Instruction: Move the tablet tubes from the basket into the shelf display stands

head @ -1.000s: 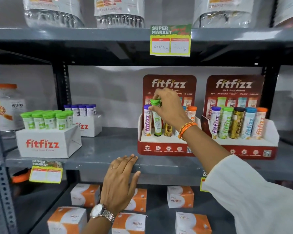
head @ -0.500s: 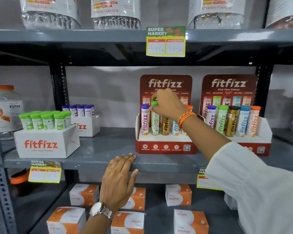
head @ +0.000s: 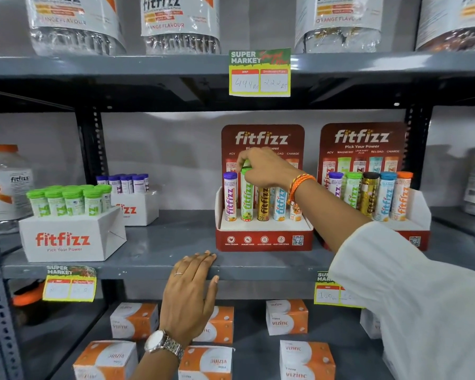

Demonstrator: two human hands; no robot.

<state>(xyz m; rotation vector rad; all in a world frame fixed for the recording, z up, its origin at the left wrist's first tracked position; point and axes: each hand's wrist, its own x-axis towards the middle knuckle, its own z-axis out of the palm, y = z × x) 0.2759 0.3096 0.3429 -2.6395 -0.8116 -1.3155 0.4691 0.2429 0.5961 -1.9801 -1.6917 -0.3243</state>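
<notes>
Green-capped tube [head: 246, 196] pinched at its cap by right-hand fingers [head: 244, 163].

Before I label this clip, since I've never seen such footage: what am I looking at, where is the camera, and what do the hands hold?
There is no machine here. A person wears one wide-angle camera on the head, so you see their own two hands in front of a shop shelf. The right hand grips the cap of a green tube standing in the left stand, beside purple, gold and blue tubes. The right stand holds five tubes. The left hand holds nothing; its fingers rest flat on the shelf edge. At left, white boxes carry more tubes. Orange cartons lie on the shelf below. The basket is out of view.
</notes>
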